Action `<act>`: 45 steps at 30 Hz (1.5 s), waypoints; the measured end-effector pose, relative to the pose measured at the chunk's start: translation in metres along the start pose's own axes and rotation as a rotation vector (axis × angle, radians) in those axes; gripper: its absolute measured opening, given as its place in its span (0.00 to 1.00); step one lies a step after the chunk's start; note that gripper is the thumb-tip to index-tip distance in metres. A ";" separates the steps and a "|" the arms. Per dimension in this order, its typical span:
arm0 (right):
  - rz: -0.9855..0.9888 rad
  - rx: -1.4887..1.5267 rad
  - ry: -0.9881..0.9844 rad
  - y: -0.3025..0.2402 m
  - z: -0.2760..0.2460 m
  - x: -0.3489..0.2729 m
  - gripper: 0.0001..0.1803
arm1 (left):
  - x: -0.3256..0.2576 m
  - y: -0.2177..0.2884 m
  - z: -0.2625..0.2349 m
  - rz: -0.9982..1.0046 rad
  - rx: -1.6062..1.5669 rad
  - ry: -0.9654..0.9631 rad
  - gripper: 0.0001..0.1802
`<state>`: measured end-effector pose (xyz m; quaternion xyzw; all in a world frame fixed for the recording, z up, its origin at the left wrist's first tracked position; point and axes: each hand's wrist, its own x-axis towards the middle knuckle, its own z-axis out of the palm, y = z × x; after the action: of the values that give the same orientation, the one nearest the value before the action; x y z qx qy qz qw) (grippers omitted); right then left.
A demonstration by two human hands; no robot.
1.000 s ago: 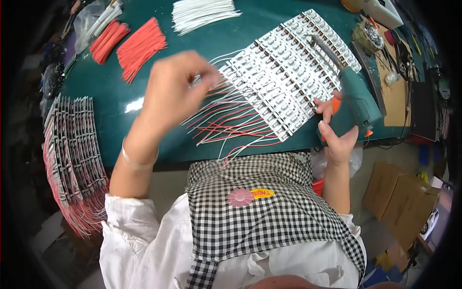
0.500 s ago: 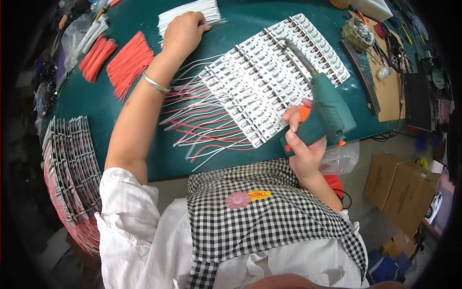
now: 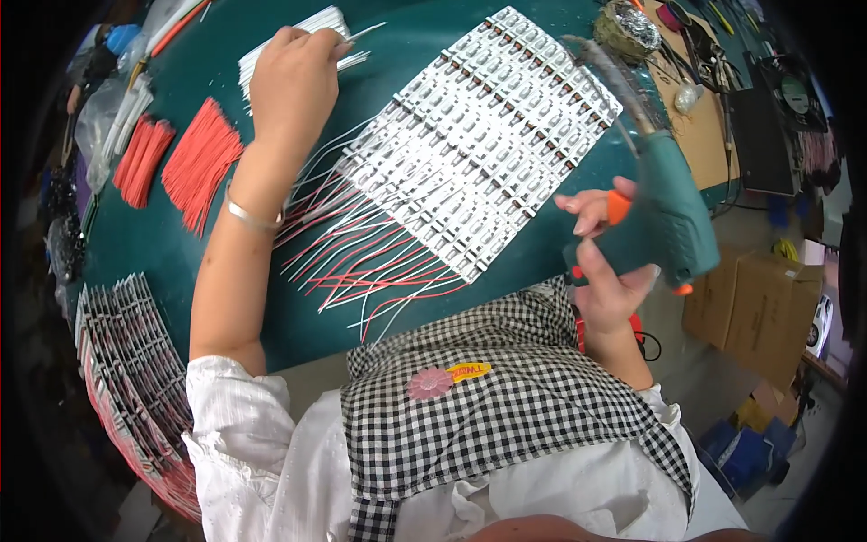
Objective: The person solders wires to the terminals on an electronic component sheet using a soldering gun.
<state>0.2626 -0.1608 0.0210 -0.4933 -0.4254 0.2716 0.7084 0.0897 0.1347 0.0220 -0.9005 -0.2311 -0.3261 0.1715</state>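
Note:
My left hand (image 3: 296, 86) is closed over a bundle of white wires (image 3: 255, 65) at the back of the table. One white wire (image 3: 368, 30) sticks out to the right from its fingertips. In my right hand (image 3: 607, 287) is a green soldering gun (image 3: 679, 203) with an orange trigger, slightly blurred. Its metal tip points up and left, past the right edge of a white panel of small circuit boards (image 3: 488, 144). Red and white wires (image 3: 379, 253) trail from the panel's left and lower edge.
Two bundles of red wires (image 3: 203, 167) lie left of my left forearm. At the table's left edge hang wired board strips (image 3: 135, 361). A ball of metal wool (image 3: 628, 32) sits at the back right. Cardboard boxes (image 3: 768, 312) stand on the floor to the right.
My left hand has drawn a white wire partly out of the bundle. My right hand has swung the soldering gun right, off the panel. The whole view has also shifted.

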 end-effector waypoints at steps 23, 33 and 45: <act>0.156 0.066 -0.321 -0.001 -0.002 0.000 0.33 | -0.011 0.137 -0.080 -1.137 -1.799 -0.973 0.10; 0.406 0.042 -0.053 -0.031 -0.046 -0.040 0.36 | -0.043 0.124 -0.090 -0.293 -0.952 -0.388 0.09; 0.652 -0.231 -0.162 -0.052 -0.062 -0.080 0.31 | -0.051 0.141 -0.057 -0.145 -0.689 -0.295 0.11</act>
<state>0.2754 -0.2733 0.0333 -0.6567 -0.3284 0.4718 0.4880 0.1003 -0.0251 0.0070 -0.9239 -0.1932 -0.2629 -0.2000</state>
